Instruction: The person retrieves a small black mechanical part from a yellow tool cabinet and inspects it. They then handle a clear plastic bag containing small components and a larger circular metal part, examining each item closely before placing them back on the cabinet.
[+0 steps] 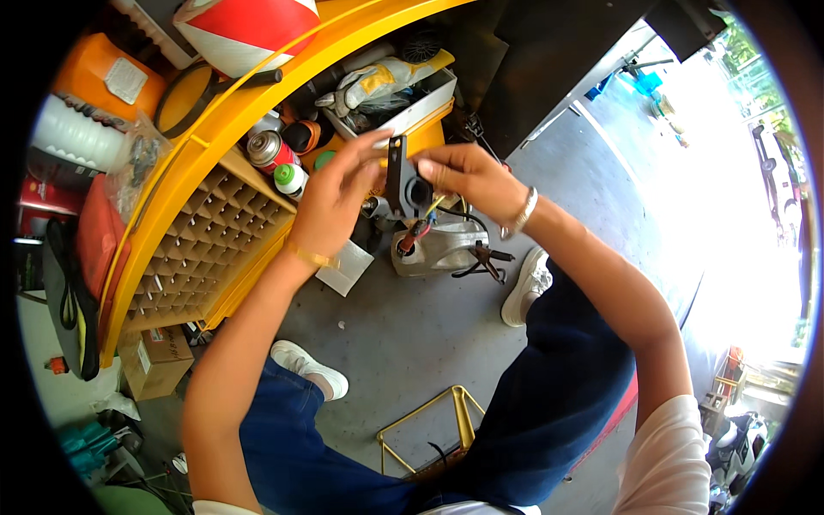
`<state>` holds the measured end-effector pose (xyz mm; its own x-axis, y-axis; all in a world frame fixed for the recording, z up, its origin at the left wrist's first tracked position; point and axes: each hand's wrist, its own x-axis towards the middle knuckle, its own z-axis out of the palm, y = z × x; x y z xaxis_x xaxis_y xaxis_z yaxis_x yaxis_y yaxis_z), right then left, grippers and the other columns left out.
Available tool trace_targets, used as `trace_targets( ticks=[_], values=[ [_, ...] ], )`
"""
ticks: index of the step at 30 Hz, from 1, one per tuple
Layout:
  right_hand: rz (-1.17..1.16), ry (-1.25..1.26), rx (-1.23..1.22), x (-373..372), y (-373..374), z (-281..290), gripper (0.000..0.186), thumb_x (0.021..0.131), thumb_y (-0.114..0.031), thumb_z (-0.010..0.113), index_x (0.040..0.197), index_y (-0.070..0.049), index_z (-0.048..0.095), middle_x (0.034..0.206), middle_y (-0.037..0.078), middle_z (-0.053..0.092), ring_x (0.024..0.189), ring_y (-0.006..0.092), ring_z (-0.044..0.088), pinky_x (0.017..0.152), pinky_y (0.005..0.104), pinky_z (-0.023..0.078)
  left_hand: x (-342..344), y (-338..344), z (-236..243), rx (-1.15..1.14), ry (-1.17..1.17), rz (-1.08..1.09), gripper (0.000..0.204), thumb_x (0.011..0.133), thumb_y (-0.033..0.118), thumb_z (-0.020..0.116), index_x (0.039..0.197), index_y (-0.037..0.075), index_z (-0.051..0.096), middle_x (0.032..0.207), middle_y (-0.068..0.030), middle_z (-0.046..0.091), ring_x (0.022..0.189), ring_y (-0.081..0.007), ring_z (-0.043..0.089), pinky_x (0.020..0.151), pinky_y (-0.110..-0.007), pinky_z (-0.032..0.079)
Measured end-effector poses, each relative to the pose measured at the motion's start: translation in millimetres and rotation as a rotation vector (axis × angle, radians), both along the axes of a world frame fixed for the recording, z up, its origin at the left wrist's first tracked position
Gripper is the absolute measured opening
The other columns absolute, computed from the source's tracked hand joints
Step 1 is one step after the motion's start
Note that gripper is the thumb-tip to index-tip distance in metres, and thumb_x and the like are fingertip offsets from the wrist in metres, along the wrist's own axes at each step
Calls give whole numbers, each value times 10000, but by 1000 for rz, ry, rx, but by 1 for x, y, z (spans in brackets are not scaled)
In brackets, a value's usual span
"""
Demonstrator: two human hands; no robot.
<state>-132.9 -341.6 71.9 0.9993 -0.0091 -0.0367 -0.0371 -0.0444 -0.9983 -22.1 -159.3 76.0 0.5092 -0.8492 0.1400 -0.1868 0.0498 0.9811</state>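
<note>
Left hand (pixel 333 196) and right hand (pixel 479 182) clamp one black bracket (pixel 397 178) above grey floor (pixel 412 336); one yellow rack (pixel 202 153) borders its left edge.

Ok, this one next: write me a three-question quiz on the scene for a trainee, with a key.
1. True or false: both of the person's wrists are bare.
2. Pick one. In the picture, the cardboard grid lies: (a) left of the left hand; (b) right of it; (c) directly above it.
3. Fill in the colour: between the left hand and the right hand is a ____ part.

Key:
1. False: there is a yellowish band on the left wrist and a pale bracelet on the right.
2. a
3. black
</note>
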Motion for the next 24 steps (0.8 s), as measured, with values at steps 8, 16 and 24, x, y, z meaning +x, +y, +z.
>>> trace_targets(
  ticks=[8, 16, 24],
  values=[
    [-107, 80, 408, -82, 101, 46, 332, 885, -295, 570, 1031, 2, 595, 816, -21, 582, 728, 41, 488, 682, 200, 415, -113, 92, 46, 21, 533, 67, 341, 927, 141, 478, 1218, -27, 419, 1073, -111, 564, 969, -168, 582, 760, -270, 513],
    [-125, 163, 435, -105, 145, 39, 361, 895, -332, 542, 1089, -28, 563, 958, -11, 554, 813, 54, 464, 709, 203, 385, -131, 136, 44, 24, 579, -2, 335, 895, 108, 519, 1170, -65, 438, 1039, -132, 572, 894, -217, 624, 726, -294, 533],
    [-100, -218, -66, -109, 133, 38, 573, 778, -272, 684, 1258, -53, 462, 1183, 86, 500, 969, 169, 533, 821, 292, 455, -118, 152, 30, 50, 684, -168, 365, 886, 206, 531, 1122, -68, 479, 913, -116, 582, 751, -182, 612, 598, -274, 531]
  ],
)
